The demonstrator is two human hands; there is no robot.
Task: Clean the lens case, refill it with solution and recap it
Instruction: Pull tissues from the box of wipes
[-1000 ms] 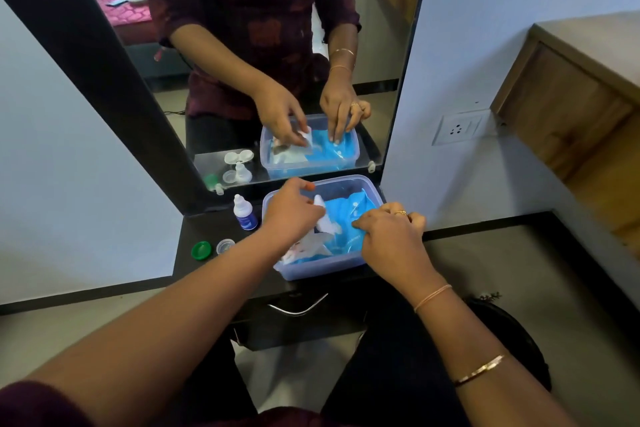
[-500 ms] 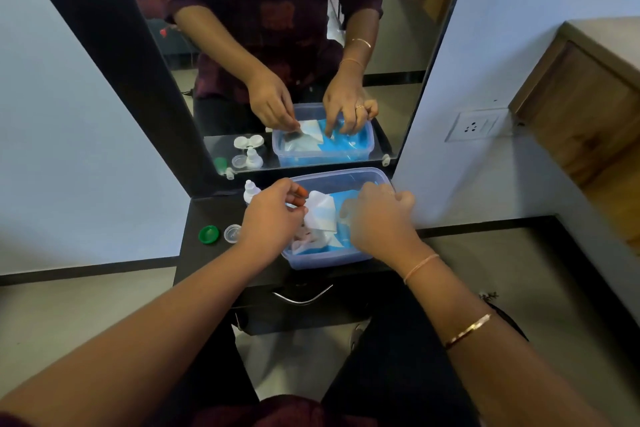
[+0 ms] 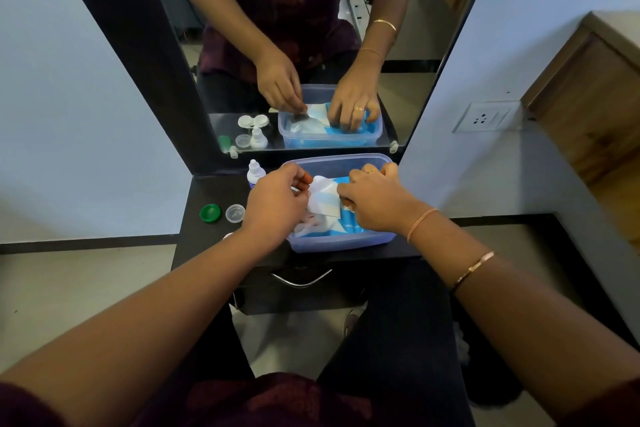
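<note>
A blue plastic tub stands on the black shelf in front of a mirror. Over it my left hand and my right hand both pinch a small white sachet with a pale blue patch, one hand at each side. Blue and white packets lie in the tub under my hands. A white solution bottle stands just left of the tub. The green cap and the clear cap lie on the shelf at the left. The white lens case shows only in the mirror's reflection; my left forearm hides it.
The mirror rises directly behind the shelf in a black frame. A drawer with a metal handle sits under the shelf. A wall socket and a wooden cabinet are at the right.
My hands have come closer together and lifted the white sachet off the packets in the tub. My left hand now covers more of the bottle.
</note>
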